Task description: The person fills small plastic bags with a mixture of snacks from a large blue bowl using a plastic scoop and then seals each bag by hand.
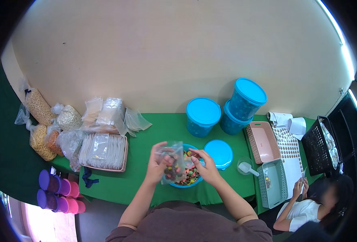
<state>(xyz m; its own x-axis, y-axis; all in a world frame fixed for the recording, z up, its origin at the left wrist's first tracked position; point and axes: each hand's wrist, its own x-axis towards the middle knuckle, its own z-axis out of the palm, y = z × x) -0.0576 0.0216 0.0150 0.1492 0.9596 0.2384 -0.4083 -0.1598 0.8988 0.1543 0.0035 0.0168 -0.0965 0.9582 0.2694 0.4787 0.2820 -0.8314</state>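
Observation:
My left hand (156, 168) grips a clear plastic bag (175, 171) partly filled with colourful round candies, held upright over a round blue tub (185, 186). Loose candies (193, 174) in red, yellow, green and brown fill the tub. Beside the bag, my right hand (209, 169) is closed, thumb and fingers around a pale see-through piece whose kind I cannot make out. The bag hides the left part of the tub. A blue lid (218, 155) lies just right of the tub on the green-covered table (154, 125).
Lidded blue tubs (203, 117) stand at the back. Left are a basket of flat packets (124, 161), empty bags (110, 111) and snack sacks (41, 107). To the right are a cup with a white scoop (248, 167), pink (263, 141) and grey-green baskets (273, 197), and a seated person (303, 211).

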